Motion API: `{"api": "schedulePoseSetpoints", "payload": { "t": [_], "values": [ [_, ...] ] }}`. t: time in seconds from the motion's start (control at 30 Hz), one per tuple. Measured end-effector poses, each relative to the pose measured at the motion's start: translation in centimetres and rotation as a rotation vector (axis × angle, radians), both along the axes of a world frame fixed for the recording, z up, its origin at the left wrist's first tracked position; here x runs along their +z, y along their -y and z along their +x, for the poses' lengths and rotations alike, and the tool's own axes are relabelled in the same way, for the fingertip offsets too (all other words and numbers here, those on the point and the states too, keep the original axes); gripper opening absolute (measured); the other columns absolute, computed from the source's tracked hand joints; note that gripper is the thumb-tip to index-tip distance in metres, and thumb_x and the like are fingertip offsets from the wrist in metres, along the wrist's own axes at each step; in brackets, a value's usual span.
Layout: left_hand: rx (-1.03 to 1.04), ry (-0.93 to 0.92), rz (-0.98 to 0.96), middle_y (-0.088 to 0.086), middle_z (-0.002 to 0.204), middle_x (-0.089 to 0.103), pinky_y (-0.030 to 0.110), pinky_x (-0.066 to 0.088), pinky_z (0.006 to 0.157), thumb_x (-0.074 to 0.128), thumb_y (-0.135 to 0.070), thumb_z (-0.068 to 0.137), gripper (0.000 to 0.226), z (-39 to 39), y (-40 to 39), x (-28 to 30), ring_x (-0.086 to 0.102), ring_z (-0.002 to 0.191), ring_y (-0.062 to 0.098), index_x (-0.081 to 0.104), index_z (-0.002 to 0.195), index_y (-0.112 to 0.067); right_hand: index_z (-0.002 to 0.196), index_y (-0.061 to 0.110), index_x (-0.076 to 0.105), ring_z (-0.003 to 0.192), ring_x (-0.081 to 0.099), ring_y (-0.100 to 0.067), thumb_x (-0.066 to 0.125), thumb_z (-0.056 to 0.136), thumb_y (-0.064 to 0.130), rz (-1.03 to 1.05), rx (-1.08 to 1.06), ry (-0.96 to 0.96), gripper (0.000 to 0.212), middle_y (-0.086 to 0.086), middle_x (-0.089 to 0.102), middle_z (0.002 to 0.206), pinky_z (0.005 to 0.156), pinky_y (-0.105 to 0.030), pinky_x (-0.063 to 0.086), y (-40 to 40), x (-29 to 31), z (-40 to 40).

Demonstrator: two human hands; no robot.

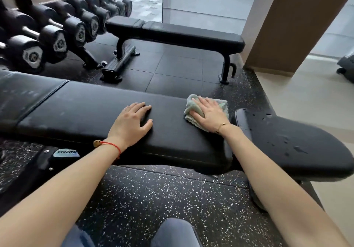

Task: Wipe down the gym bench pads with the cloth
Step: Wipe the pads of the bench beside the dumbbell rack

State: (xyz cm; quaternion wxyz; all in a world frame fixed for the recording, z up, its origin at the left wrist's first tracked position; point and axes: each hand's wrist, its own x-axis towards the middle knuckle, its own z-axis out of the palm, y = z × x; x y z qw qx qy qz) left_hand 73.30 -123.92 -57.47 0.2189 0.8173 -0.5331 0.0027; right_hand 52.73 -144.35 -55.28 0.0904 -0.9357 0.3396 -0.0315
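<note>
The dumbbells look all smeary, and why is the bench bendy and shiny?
Head view: the dumbbells at the top left are motion-blurred; the wide-angle lens bows the bench pad; window daylight leaves a soft sheen on it; the cloth is sharp.

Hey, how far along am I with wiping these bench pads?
Nothing looks clearly finished. In hand: your right hand presses the cloth flat on the right end of the long back pad, while your left hand rests on it. Left: the seat pad to the right shows droplets, and the leftmost pad looks streaky. The far bench appears untouched.
</note>
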Motion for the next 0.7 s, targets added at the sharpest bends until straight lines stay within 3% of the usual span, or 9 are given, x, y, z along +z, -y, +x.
{"api": "schedulePoseSetpoints", "payload": {
  "t": [0.23,0.33,0.47,0.57,0.7],
  "values": [
    [-0.003,0.014,-0.040,0.003,0.143,0.052,0.031,0.023,0.118,0.033,-0.058,0.078,0.071,-0.1,-0.1,0.2,0.041,0.136,0.020,0.055,0.135,-0.021,0.150,0.047,0.008,0.150,-0.002,-0.010,0.026,0.091,0.070,0.024,0.434,0.036,0.066,0.013,0.007,0.163,0.122,-0.031,-0.006,-7.3,0.1,-5.3],
    [-0.002,0.017,-0.034,0.004,0.145,0.050,0.031,0.021,0.118,0.030,-0.059,0.078,0.074,-0.1,0.0,0.1,0.039,0.137,0.021,0.054,0.137,-0.020,0.153,0.038,0.019,0.150,0.010,-0.014,0.037,0.094,0.068,-0.151,0.430,0.135,0.069,0.009,0.016,0.162,0.123,-0.037,0.007,-9.6,-1.3,-8.9],
    [-0.003,0.007,-0.023,0.004,0.147,0.048,0.036,0.022,0.120,0.032,-0.057,0.081,0.072,0.0,0.1,-0.3,0.037,0.140,0.022,0.052,0.139,-0.021,0.151,0.029,0.032,0.145,0.030,-0.024,0.043,0.089,0.070,-0.261,0.402,0.163,0.076,0.001,0.034,0.157,0.121,-0.043,0.020,-11.2,-2.4,-4.9],
    [-0.011,-0.005,-0.023,0.004,0.149,0.045,0.039,0.022,0.120,0.039,-0.051,0.085,0.064,0.2,0.0,-0.5,0.034,0.142,0.022,0.050,0.141,-0.021,0.152,0.028,0.029,0.145,0.030,-0.026,0.047,0.086,0.070,-0.279,0.414,0.130,0.081,-0.002,0.032,0.157,0.121,-0.044,0.019,-12.2,-2.7,-2.5],
    [-0.023,-0.002,-0.031,0.003,0.151,0.043,0.038,0.020,0.121,0.041,-0.048,0.088,0.061,0.5,-0.4,-0.7,0.032,0.144,0.020,0.048,0.142,-0.021,0.153,0.029,0.026,0.147,0.025,-0.020,0.048,0.088,0.068,-0.331,0.392,0.165,0.079,0.001,0.028,0.159,0.121,-0.043,0.021,-11.3,-2.6,-7.7]
  ]
}}
